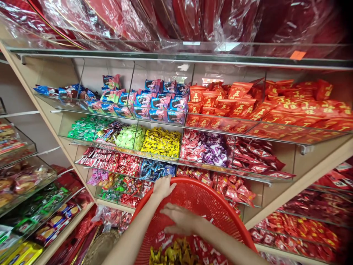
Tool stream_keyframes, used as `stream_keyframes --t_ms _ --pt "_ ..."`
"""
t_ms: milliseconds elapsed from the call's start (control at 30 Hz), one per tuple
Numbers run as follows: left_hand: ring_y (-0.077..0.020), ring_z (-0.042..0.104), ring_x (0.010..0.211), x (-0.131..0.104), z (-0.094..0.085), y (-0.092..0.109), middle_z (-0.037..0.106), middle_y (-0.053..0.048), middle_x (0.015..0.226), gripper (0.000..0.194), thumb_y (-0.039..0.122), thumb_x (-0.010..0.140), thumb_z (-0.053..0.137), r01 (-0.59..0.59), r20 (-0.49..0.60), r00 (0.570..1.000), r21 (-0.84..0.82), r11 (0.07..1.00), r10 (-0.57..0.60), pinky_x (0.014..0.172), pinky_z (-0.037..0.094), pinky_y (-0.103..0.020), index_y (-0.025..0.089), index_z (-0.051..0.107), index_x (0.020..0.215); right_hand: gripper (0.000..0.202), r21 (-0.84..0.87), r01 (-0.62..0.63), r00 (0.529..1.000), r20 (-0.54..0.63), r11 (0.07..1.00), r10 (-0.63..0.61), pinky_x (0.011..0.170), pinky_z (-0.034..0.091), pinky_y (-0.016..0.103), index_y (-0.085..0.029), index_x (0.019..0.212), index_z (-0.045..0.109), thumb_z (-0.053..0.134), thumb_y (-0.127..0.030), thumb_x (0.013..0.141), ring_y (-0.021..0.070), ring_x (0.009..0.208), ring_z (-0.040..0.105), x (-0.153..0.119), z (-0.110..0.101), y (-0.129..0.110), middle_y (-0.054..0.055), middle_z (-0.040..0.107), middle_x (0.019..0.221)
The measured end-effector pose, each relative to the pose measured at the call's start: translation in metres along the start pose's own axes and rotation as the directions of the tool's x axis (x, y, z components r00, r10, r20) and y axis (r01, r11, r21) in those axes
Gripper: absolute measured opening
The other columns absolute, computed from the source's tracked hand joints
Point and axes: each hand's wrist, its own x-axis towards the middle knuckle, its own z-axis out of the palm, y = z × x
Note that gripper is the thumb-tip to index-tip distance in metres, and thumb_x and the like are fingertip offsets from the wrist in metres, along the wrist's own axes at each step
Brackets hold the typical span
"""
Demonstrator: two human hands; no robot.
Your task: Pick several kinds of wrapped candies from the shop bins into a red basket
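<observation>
A large red plastic basket with a perforated wall stands tilted before the shelves. My left hand is closed over its far rim, thumb lying along the edge. Inside the basket, my right hand reaches across from the right, slightly blurred, fingers apart and nothing visible in them. Beneath it lie yellow-wrapped candies and red-and-white wrapped candies, partly hidden by my forearms.
Glass-fronted shelves hold yellow candies, purple-wrapped candies, blue-and-pink packets and red packets. A glass shelf edge runs across above. A woven straw item sits at lower left.
</observation>
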Motion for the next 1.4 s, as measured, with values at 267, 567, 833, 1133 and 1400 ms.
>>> stream_keyframes --t_ms 267,567,833,1133,1400 --pt "-0.0227 0.06 0.089 0.003 0.003 -0.001 0.064 -0.009 0.097 0.042 0.05 0.082 0.032 -0.008 -0.017 1.0 0.021 1.0 0.009 0.073 0.044 -0.032 0.02 0.048 0.107 0.03 -0.151 -0.077 0.813 -0.582 0.986 -0.026 0.079 0.043 0.032 -0.02 0.107 0.053 0.047 -0.034 0.081 0.0173 0.086 0.053 -0.041 -0.158 -0.003 0.006 0.056 0.094" --pt "-0.0225 0.061 0.086 0.003 0.004 -0.003 0.064 -0.009 0.095 0.041 0.049 0.082 0.033 -0.024 -0.014 1.0 0.014 1.0 0.024 0.07 0.045 -0.031 0.02 0.048 0.106 0.075 -0.233 -0.269 0.884 -0.444 0.935 0.144 0.085 0.04 0.035 -0.021 0.126 0.037 0.066 -0.047 0.062 0.0231 0.099 0.051 -0.03 -0.197 0.055 0.009 0.043 0.114" --pt "-0.0221 0.06 0.088 0.003 0.003 -0.002 0.064 -0.01 0.096 0.043 0.049 0.082 0.033 -0.014 -0.004 1.0 0.016 1.0 0.014 0.072 0.044 -0.031 0.019 0.047 0.109 0.052 -0.349 -0.296 0.885 -0.452 0.889 0.117 0.077 0.04 0.029 -0.019 0.114 0.05 0.064 -0.038 0.068 0.0208 0.091 0.053 -0.02 -0.195 0.049 0.008 0.049 0.103" --pt "-0.023 0.06 0.088 0.002 0.004 -0.002 0.063 -0.009 0.095 0.043 0.052 0.082 0.031 -0.019 -0.017 1.0 0.018 1.0 0.019 0.07 0.044 -0.032 0.02 0.048 0.105 0.042 -0.365 -0.266 0.892 -0.444 0.892 0.084 0.074 0.041 0.028 -0.02 0.103 0.055 0.064 -0.042 0.068 0.0198 0.087 0.054 -0.021 -0.19 0.055 0.007 0.046 0.1" --pt "-0.0227 0.061 0.086 0.003 0.003 -0.001 0.064 -0.009 0.094 0.041 0.051 0.082 0.032 -0.016 -0.02 1.0 0.011 1.0 0.017 0.069 0.044 -0.031 0.019 0.049 0.103 0.033 -0.35 -0.2 0.877 -0.481 0.915 0.007 0.076 0.041 0.029 -0.02 0.097 0.054 0.055 -0.044 0.075 0.0181 0.085 0.054 -0.023 -0.195 0.049 0.006 0.047 0.099"
